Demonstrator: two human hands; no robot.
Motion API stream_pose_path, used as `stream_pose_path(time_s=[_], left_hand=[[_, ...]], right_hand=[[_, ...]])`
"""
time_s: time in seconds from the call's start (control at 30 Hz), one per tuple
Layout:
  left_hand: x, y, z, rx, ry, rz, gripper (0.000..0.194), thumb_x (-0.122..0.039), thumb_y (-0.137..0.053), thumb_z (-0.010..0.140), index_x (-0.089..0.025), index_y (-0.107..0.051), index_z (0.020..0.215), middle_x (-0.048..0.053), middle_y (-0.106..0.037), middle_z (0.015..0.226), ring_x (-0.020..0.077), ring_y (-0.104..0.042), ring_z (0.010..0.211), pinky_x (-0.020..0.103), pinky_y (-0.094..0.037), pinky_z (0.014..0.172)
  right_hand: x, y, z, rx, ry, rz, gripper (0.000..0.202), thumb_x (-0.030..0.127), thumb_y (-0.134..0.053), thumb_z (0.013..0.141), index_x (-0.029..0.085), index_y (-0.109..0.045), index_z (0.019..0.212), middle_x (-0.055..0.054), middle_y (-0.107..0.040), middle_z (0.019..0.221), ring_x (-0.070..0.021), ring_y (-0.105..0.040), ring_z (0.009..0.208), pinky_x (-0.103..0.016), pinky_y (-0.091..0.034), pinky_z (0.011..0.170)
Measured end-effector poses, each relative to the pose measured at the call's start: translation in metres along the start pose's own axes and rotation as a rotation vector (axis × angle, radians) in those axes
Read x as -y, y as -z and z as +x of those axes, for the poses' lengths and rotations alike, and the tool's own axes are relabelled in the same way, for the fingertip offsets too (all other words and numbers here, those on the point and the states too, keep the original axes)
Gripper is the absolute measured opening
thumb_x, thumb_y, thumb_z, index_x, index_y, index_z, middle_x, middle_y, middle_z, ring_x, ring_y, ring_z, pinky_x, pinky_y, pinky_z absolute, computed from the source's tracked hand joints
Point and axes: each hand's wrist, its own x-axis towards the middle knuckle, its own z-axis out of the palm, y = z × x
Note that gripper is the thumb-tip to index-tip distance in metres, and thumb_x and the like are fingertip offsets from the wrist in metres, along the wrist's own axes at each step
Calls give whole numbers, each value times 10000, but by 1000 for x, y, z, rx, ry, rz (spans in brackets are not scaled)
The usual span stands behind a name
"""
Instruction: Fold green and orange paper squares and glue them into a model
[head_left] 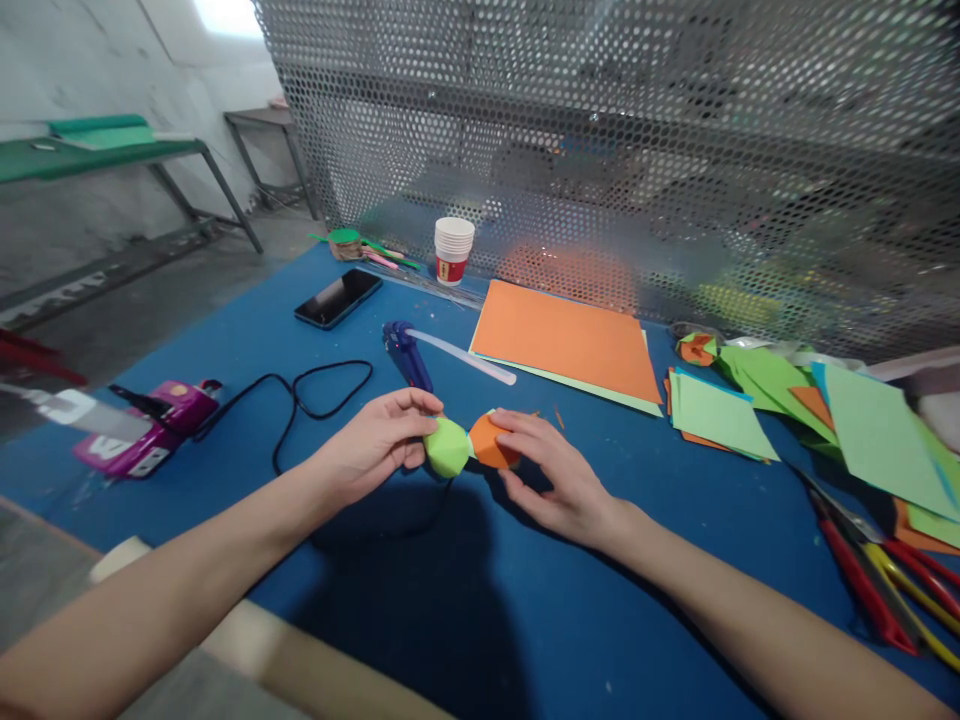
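Between the fingers of my left hand [390,440] is a rounded light green paper piece [448,448], pinched at its upper left edge. My right hand [551,470] has its fingertips and thumb round an orange paper piece [493,442]. The two pieces meet side by side above the blue table [600,620], with a small pale strip between them. Just behind my left hand lies a dark blue glue gun [407,355], a long translucent glue stick [469,358] sticking out of it.
Orange and green sheets [566,345] lie behind my hands. A phone [339,298], stacked paper cups [453,252] and a perforated metal panel [480,130] are farther back. At left sits a purple power strip [150,425] with a black cable; pliers [862,580] and cut paper [720,415] lie right.
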Motion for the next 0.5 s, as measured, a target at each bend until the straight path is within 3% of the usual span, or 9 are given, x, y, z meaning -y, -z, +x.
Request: stream_pose_path(time_s=[0.5], left_hand=[[2,-2,-1,4,-35,78,226,-140,-728,630,-135,-587,806,-17,-593,690,63,-556,542,168,-460,493]], right_hand=[[0,-2,-3,6,-37,-77,543,70,-542,811,208,-368,1307,-155,-528,1275,-224,-463,1239,-459,-418,1016]])
